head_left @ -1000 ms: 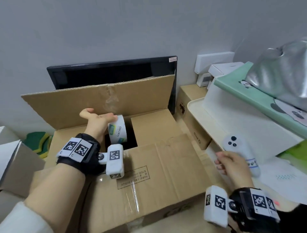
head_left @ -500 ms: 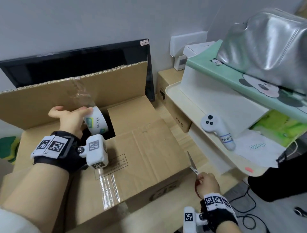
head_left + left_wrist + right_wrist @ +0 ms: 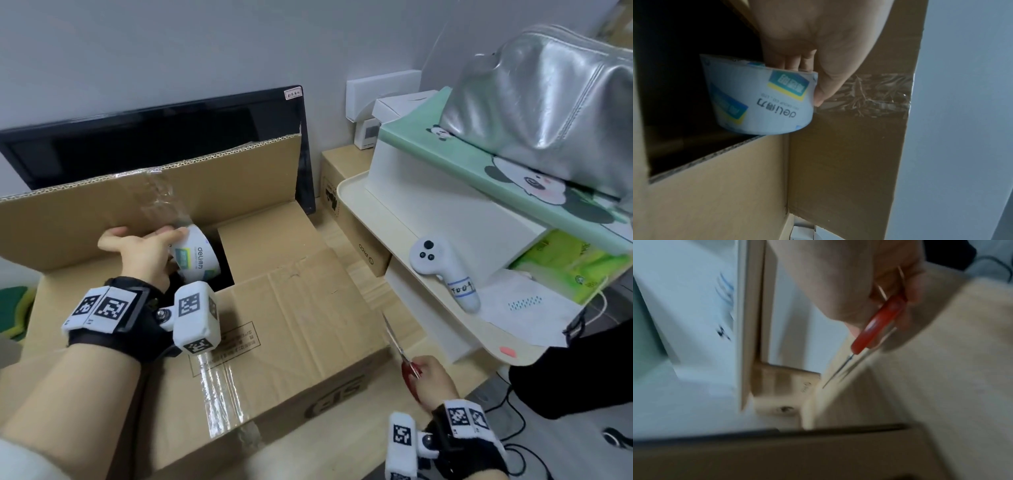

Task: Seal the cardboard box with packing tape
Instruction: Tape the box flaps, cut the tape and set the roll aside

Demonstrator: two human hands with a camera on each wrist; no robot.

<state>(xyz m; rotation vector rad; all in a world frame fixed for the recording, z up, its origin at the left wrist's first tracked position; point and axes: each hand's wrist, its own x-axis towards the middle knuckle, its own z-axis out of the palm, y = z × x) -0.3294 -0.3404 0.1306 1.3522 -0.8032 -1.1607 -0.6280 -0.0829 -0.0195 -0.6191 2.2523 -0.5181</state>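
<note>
I judge the job barely begun: the box (image 3: 274,329) sits in front of me with its near flap folded down, the far flap (image 3: 150,205) at 12 o'clock standing upright, and a dark gap open between them. The crumpled clear strip (image 3: 869,95) on the far flap and the shiny strip down the near flap look like old tape, not a fresh seal, though I can't be sure. My left hand (image 3: 144,253) grips the tape roll (image 3: 195,255) over that gap, fingers tucked into the core and thumb curled on the outer face, right against the far flap. My right hand (image 3: 433,378), low at 4 o'clock off the box's corner, has its fingers curled around the red handles of the scissors (image 3: 399,346), blades pointing up and away. Left to do, as I read it: close the far flap, pull tape across the seam, cut it, press it down. Hard to read: whether a free tape end is peeled off the roll, what is inside the box, and whether the scissor blades are parted, since the right wrist view is smeared. The box's left side runs behind my left arm.
</note>
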